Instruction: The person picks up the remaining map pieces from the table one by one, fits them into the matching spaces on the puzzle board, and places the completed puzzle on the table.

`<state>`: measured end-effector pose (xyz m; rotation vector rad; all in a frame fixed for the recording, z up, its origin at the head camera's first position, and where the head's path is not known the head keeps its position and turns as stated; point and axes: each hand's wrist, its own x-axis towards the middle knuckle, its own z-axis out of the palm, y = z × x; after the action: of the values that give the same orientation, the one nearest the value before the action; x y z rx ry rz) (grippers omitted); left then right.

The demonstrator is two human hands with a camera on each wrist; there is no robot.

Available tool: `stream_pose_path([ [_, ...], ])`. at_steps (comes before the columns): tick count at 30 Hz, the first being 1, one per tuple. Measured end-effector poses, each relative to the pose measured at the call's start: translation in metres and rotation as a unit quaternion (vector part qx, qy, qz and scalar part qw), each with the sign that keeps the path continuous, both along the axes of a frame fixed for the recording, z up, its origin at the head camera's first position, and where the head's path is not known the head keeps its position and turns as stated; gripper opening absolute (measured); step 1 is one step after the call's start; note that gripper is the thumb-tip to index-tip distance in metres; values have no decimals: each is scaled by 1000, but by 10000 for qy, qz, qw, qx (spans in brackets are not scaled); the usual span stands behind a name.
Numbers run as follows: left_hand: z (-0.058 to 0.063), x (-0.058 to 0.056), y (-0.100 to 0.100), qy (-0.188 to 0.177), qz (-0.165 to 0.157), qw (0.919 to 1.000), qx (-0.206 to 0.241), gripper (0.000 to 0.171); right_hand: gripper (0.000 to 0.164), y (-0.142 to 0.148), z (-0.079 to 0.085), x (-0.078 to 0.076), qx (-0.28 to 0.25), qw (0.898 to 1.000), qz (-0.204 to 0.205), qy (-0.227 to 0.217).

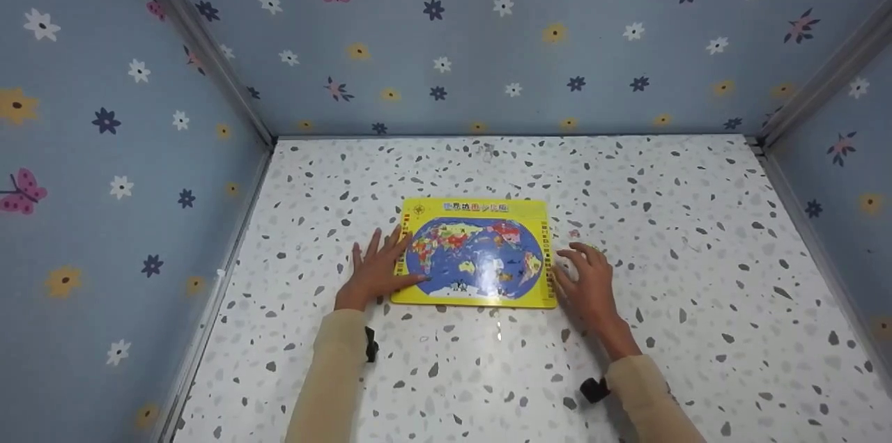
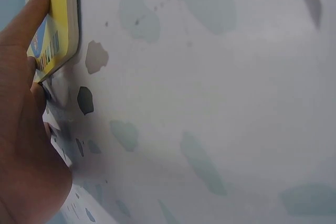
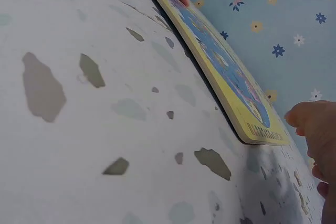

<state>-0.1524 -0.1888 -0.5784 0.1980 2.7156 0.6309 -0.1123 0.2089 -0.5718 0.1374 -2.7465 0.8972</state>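
Note:
A yellow-framed world map puzzle board (image 1: 481, 297) lies flat on the speckled table, its blue oval map facing up. My left hand (image 1: 376, 274) rests at the board's left edge, fingers spread and straight, the thumb lying over the map's lower left part. In the left wrist view, that thumb touches the board's face (image 2: 60, 19). Just beyond the right edge, my right hand (image 1: 591, 284) hovers with its fingers loosely bent and nothing in its grasp. The right wrist view shows this right hand (image 3: 317, 135) near the board's corner (image 3: 257, 136), apart from it.
The white table (image 1: 460, 387) is speckled with grey chips. Blue walls with flowers and butterflies close it off at the back (image 1: 488, 46), left (image 1: 90, 220) and right (image 1: 850, 185). A black wrist device (image 1: 594, 389) sits by the right sleeve.

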Motion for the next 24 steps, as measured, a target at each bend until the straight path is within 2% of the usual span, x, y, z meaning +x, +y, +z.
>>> stream_pose_path([
  [8, 1, 0, 0, 46, -29, 10000, 68, 100, 30, 10, 5, -13, -209, 9997, -116, -2],
  [15, 1, -1, -1, 77, -46, 10000, 39, 100, 33, 18, 4, -24, -84, 9991, -398, -92],
  [24, 0, -1, 0, -17, -5, 10000, -25, 101, 30, 23, 6, -37, 115, 9944, -884, -573],
])
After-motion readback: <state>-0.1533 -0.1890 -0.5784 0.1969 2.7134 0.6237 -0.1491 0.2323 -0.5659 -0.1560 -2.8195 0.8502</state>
